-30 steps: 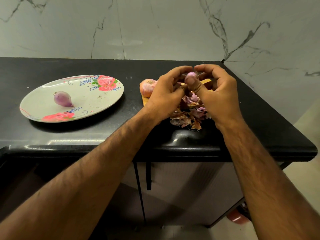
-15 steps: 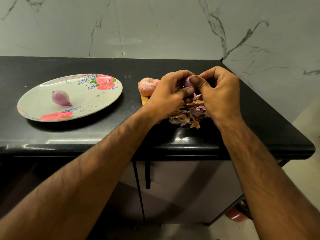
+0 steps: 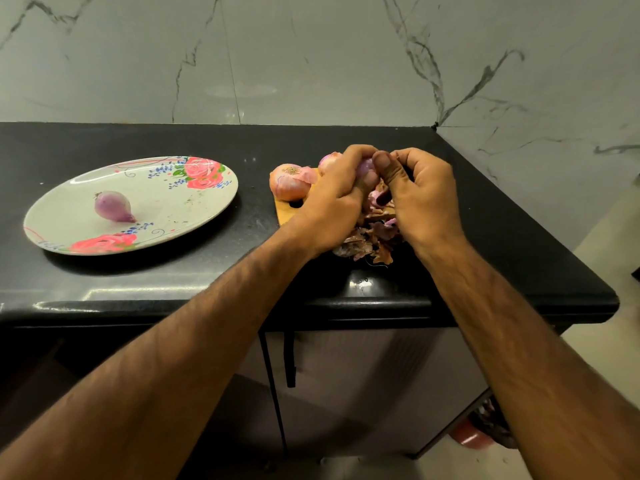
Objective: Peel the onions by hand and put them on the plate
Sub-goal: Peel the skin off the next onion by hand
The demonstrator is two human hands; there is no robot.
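Observation:
A small purple onion (image 3: 365, 168) is gripped between both hands above a wooden board (image 3: 289, 213). My left hand (image 3: 336, 202) curls round it from the left, and my right hand (image 3: 420, 199) pinches it from the right with the thumb on top. Most of the onion is hidden by fingers. Two unpeeled onions lie on the board: one (image 3: 291, 181) to the left of my hands and one (image 3: 329, 161) behind them. A peeled purple onion (image 3: 112, 206) lies on the floral plate (image 3: 194, 209) at the left.
A heap of dry onion skins (image 3: 370, 242) lies under my hands near the black counter's front edge (image 3: 311, 303). Marble wall runs behind and along the right side. A cabinet handle (image 3: 290, 358) hangs below the counter.
Both hands have dropped slightly toward the board with the onion, and my right thumb has shifted over its top. The plate and its onion have not moved.

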